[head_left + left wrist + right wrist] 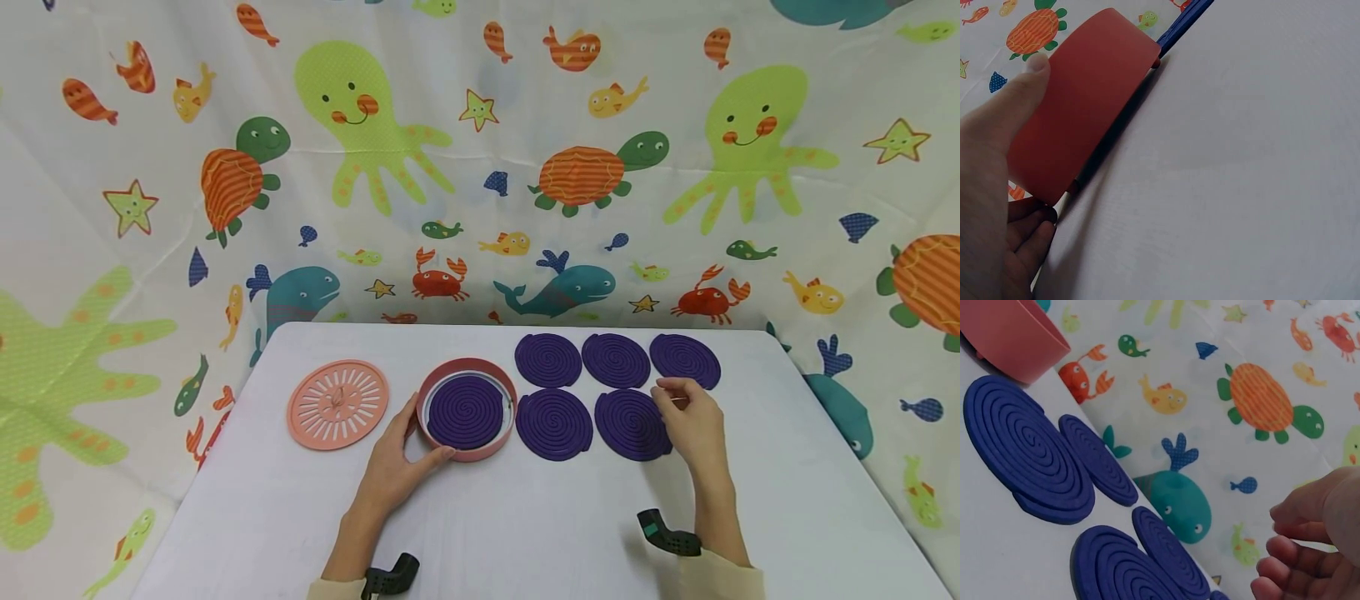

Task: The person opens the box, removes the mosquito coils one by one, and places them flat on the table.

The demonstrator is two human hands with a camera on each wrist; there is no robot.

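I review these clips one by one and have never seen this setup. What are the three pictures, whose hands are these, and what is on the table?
No machine here: a person works bare-handed, wearing three cameras. The wide picture comes from the head; the other two come from the wrists. On the white table lie a pink slotted lid, a round pink tin with one purple spiral coil inside, and five more purple coils in two rows. The left hand grips the tin's rim. The right hand rests by the rightmost coils; whether it holds one is unclear.

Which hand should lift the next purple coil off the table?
Right. The right hand hovers at the near-row coil, fingers loosely curled, holding nothing. The left hand grips the pink holder.
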